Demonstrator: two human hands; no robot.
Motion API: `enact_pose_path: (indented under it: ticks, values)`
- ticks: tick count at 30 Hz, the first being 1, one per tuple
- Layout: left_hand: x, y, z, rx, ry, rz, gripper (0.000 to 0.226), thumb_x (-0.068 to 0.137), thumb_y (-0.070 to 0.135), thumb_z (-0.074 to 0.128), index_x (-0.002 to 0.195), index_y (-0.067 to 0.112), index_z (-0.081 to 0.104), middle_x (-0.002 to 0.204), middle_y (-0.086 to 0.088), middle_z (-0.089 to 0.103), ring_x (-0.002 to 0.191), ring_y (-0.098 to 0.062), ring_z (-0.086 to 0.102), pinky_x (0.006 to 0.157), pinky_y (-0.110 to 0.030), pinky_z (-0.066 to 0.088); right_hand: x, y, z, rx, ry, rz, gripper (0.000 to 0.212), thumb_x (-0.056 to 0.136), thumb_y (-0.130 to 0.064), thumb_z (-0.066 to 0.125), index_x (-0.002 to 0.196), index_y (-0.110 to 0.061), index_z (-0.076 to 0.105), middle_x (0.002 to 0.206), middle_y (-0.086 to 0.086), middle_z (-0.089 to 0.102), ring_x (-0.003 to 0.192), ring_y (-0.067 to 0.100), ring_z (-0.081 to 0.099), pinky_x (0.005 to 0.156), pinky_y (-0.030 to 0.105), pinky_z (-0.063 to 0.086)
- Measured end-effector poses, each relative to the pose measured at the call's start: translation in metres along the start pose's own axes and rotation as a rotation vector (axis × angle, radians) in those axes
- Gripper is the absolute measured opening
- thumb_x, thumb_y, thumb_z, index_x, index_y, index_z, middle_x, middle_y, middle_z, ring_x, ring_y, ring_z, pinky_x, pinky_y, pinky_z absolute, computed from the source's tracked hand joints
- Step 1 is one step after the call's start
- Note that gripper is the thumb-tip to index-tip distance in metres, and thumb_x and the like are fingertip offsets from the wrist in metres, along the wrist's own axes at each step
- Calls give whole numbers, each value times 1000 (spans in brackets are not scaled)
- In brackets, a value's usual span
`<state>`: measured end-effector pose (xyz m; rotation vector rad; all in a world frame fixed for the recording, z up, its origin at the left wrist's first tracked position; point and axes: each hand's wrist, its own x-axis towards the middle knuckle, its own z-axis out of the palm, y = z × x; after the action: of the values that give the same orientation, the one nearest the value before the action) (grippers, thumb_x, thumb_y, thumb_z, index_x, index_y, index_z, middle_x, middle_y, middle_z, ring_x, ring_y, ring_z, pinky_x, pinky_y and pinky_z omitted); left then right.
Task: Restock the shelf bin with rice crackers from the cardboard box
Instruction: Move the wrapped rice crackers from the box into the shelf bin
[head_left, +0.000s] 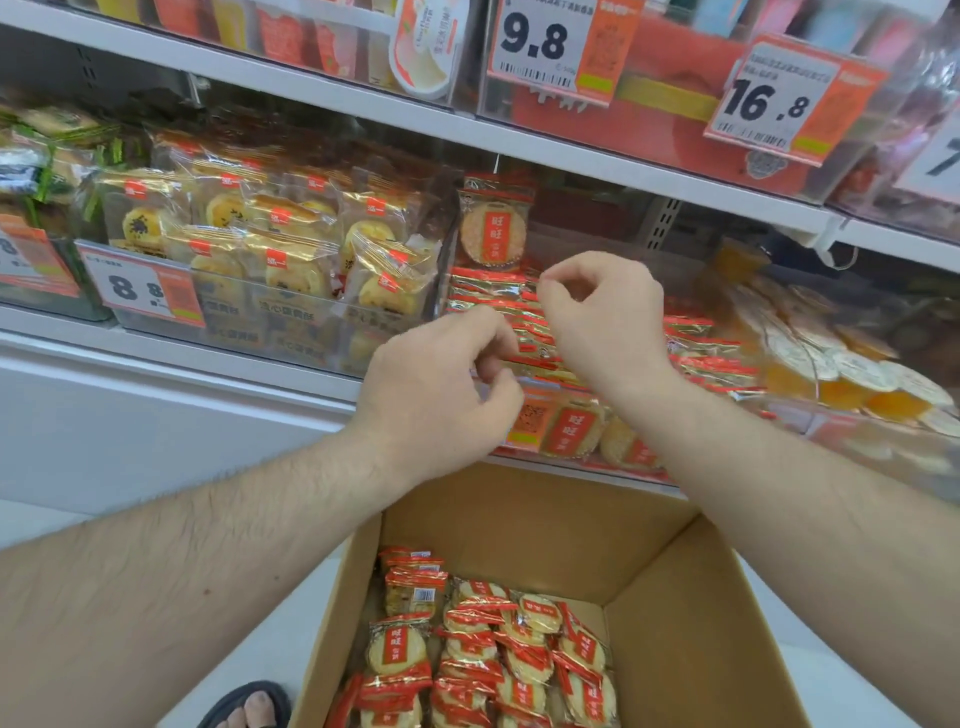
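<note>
Both hands work over the shelf bin (524, 441): the left hand (441, 384) pinches a rice cracker packet (540, 364), the right hand's (602, 317) curled grip looks empty, above the cardboard box (675, 623).

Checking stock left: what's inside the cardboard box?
The cardboard box holds loose rice cracker packets heaped on its floor. Any layers beneath are covered, and the near end is cut off by the frame.

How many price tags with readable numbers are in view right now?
3: the 9.8 tag top centre, the 16.8 tag top right, the 8.8 tag lower left. Others at the edges are cut off.
</note>
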<state>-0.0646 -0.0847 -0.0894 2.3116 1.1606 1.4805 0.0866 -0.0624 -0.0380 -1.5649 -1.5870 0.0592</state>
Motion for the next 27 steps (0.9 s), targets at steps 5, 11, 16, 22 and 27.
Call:
enact_pose_path:
  ticks: [5,11,16,22,27]
  values:
    - [-22,0,4,-157,-242,130,7,73,25,52,70,21,57,56,16,48,53,-1,47,52,-17,37,-80,17,3,179,3,-69,17,75,-13,61,66,-28,63,60,-17,60,57,2,54,56,14,42]
    - [-53,-13,15,-78,-633,168,12,69,25,51,62,31,43,52,12,46,52,-9,46,50,-26,41,-140,53,25,246,-141,20,14,77,-12,60,69,-21,66,62,-17,58,58,2,51,56,13,37]
    - [-64,-39,22,101,-948,-68,15,85,20,59,86,33,66,78,16,65,73,0,58,72,-28,52,-165,99,74,95,-407,295,19,84,-11,59,69,-19,67,70,-10,64,68,6,57,65,21,44]
    - [-70,-62,28,116,-1080,-285,18,91,18,57,100,30,68,84,18,63,75,10,55,69,-6,42,-228,159,174,-154,-909,735,20,87,-29,57,70,-19,58,82,4,64,80,24,62,65,27,46]
    - [-77,-68,35,91,-1135,-379,20,92,18,57,106,27,68,97,13,67,82,6,58,69,-5,44,-266,169,225,-146,-989,973,27,90,-42,64,98,-15,64,97,5,70,76,20,63,63,29,54]
